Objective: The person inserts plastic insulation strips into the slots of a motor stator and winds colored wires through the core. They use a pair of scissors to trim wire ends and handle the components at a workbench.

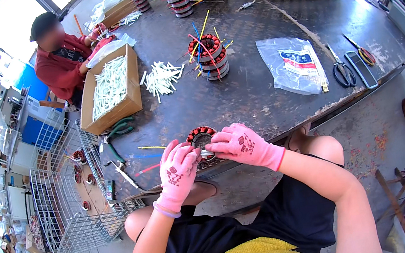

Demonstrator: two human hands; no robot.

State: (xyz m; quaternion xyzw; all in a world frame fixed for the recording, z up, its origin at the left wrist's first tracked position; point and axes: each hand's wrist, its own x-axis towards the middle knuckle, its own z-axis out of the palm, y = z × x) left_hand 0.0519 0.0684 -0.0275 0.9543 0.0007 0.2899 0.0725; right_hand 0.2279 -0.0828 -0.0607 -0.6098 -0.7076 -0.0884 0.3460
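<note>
A ring-shaped motor stator with red windings sits at the near edge of the dark table. My left hand, in a pink glove, is closed at its near left side. From the right, my right hand, also gloved in pink, closes its fingertips on the same stator. Something small and whitish shows between the two hands; its kind is too small to tell. Yellow, blue and red lead wires stretch left from the stator. Beyond it stands a short stack of stators with coloured wires.
A cardboard box holds white tubes, beside a loose pile of tubes. Pliers and a soldering iron lie left. A plastic bag, scissors and phone lie right. Another person works far left.
</note>
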